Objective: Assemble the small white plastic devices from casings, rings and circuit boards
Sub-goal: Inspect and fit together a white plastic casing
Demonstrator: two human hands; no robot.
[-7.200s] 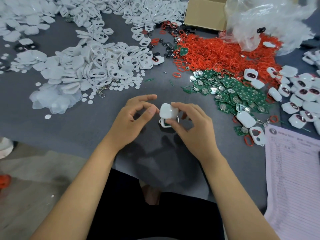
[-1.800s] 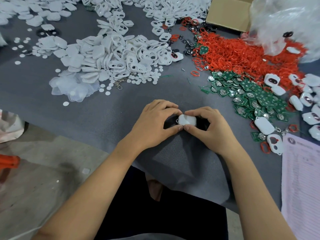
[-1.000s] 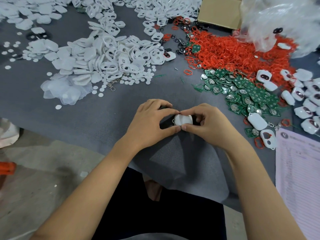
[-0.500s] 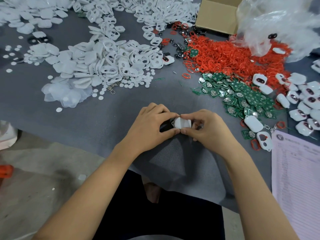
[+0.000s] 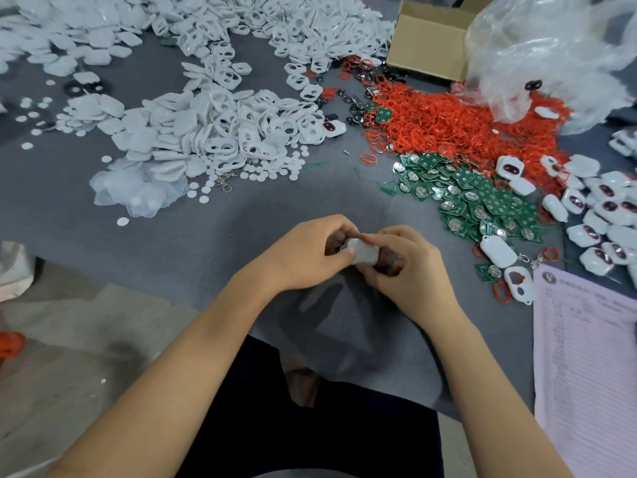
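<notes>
Both bare forearms reach forward from the bottom corners and converge at the middle, wrists angled inward. The left hand (image 5: pixel 303 255) has its fingers curled, thumb tip pressed on the near edge of a small white rounded plastic casing (image 5: pixel 363 251). The right hand (image 5: pixel 410 267) grips it from the other side, fingers bent under, index finger laid over its top.
</notes>
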